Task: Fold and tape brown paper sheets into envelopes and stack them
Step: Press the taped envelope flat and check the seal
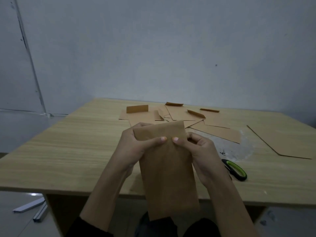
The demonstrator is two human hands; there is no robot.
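I hold a folded brown paper envelope (168, 171) upright above the near edge of the wooden table (73, 151). My left hand (136, 147) grips its upper left side, thumb pressed on the front. My right hand (200, 151) grips the upper right side, its thumb tip nearly meeting the left thumb. The envelope's lower end hangs down past the table edge toward my lap. Behind it, several finished brown envelopes (179, 113) lie in a loose pile with their flaps standing up. A flat brown paper sheet (282, 142) lies at the right.
Scissors with black and green handles (236, 170) lie on the table just right of my right wrist. A whitish smeared patch (234, 147) marks the tabletop near them. Grey walls stand behind the table. Metal strips (34, 209) lie on the floor at lower left.
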